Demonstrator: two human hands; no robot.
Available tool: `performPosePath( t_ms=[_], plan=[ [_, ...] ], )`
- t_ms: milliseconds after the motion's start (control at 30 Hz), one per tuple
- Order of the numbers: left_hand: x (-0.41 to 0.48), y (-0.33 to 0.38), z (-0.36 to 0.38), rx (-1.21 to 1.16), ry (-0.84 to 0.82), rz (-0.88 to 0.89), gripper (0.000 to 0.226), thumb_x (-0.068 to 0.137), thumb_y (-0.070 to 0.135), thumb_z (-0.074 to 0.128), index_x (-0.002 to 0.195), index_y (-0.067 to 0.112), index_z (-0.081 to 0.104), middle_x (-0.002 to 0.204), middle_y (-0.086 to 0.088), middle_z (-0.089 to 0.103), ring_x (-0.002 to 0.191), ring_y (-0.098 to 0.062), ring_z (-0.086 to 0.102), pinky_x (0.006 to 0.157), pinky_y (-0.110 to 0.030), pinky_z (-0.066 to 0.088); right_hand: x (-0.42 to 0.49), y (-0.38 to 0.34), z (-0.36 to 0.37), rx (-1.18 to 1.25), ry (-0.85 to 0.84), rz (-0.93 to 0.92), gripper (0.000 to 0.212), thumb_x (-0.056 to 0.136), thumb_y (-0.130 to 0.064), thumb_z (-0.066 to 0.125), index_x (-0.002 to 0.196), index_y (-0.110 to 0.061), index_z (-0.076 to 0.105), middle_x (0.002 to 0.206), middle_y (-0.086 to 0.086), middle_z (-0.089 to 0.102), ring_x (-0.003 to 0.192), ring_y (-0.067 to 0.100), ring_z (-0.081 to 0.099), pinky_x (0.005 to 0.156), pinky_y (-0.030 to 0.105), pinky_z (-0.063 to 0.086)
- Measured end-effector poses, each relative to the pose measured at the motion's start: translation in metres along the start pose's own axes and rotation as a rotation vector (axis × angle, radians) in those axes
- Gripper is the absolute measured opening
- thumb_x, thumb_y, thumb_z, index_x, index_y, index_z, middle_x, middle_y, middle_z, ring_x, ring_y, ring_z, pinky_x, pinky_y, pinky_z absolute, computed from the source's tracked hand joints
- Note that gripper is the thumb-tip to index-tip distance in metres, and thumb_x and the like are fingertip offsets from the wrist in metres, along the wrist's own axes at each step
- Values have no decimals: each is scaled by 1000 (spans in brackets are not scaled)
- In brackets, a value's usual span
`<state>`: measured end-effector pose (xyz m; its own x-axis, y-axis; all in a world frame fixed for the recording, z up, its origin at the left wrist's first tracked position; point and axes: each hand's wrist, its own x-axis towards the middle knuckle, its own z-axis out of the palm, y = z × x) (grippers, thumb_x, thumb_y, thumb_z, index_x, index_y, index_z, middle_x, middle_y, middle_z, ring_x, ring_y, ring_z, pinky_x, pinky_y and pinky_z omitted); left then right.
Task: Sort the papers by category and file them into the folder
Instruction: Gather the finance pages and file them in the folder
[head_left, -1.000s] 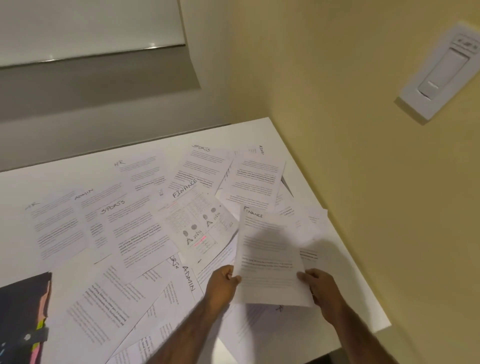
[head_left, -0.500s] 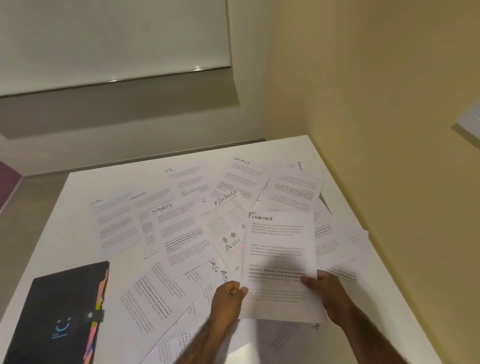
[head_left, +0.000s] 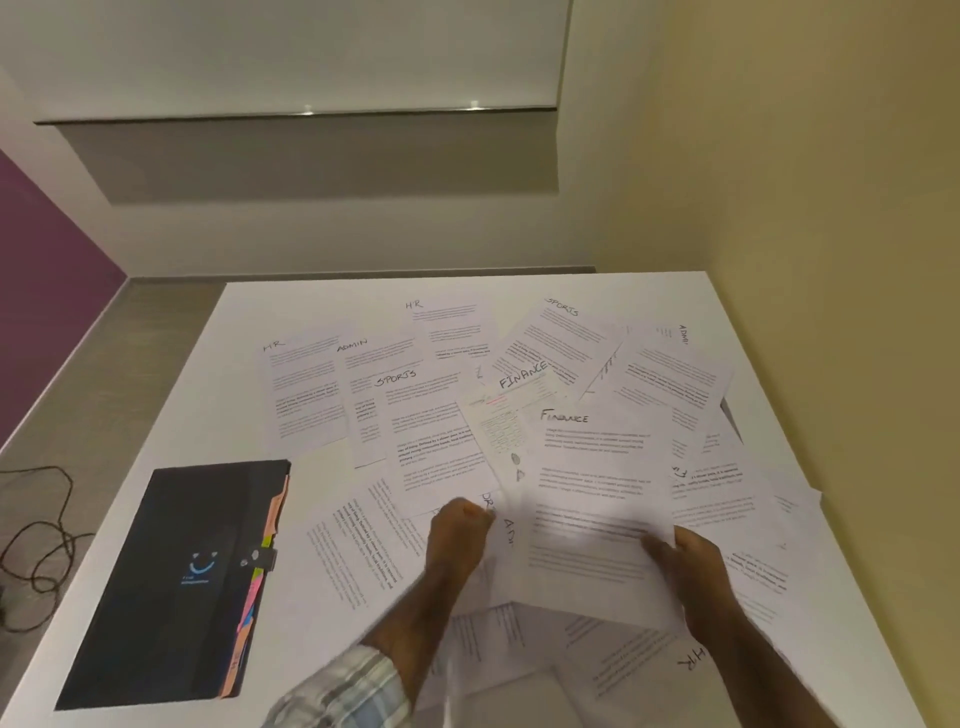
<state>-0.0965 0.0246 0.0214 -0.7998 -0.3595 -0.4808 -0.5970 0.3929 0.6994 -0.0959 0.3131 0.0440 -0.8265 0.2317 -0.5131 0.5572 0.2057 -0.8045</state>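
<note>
Many printed sheets headed HR, ADMIN, SPORTS and FINANCE lie overlapping across the white table (head_left: 218, 374). My right hand (head_left: 685, 566) pinches the lower right edge of a text sheet headed FINANCE (head_left: 592, 499), held just above the pile. My left hand (head_left: 457, 535) is off that sheet, fingers curled, at the lower corner of a second FINANCE sheet with a chart (head_left: 498, 431). Whether it pinches that sheet is unclear. The black folder (head_left: 171, 582) lies closed at the front left, its coloured tabs (head_left: 254, 597) along its right edge.
A yellow wall (head_left: 831, 312) runs right along the table's right edge. Left of the table, dark cables (head_left: 36, 545) lie looped on the grey floor. Bare tabletop shows behind the folder and along the far edge.
My left hand has let go of the held FINANCE sheet and moved left to the chart sheet's corner. The view has swung left and down, bringing the whole folder into sight.
</note>
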Motion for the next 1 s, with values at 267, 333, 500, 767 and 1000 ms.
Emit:
performPosePath(
  t_ms=[267,333,500,767,1000],
  plan=[
    [58,38,39,257,100,-75,59,88,50,69,127,7,55,125,-13,57,118,-34,58,91,-46,51,-4,11,-40,122,120,91,17,91,3,68,107,-1,73,91,4,77,84,24,71,81,30,52],
    [71,45,50,247,120,-141,65,85,51,72,127,6,53,125,-14,54,119,-35,57,90,-47,51,-4,12,-51,141,133,91,17,90,6,68,105,-1,74,90,4,78,83,25,72,81,30,53],
    [85,60,71,373,186,-135,68,83,49,76,126,4,49,125,-15,53,115,-34,58,87,-44,54,2,21,-72,164,144,97,17,90,5,69,105,-2,75,98,10,80,88,28,75,83,32,55],
    [93,56,82,489,219,-52,30,93,27,65,115,10,54,112,-10,61,104,-31,62,86,-43,55,7,41,-89,123,135,137,18,90,4,69,101,-7,77,97,8,81,96,33,75,100,49,53],
    [63,71,63,58,60,166,10,102,23,40,95,25,47,91,3,65,75,-11,64,59,-27,54,14,17,-80,-69,114,10,8,94,-13,68,91,-13,76,92,8,77,85,31,71,81,49,59]
  ],
)
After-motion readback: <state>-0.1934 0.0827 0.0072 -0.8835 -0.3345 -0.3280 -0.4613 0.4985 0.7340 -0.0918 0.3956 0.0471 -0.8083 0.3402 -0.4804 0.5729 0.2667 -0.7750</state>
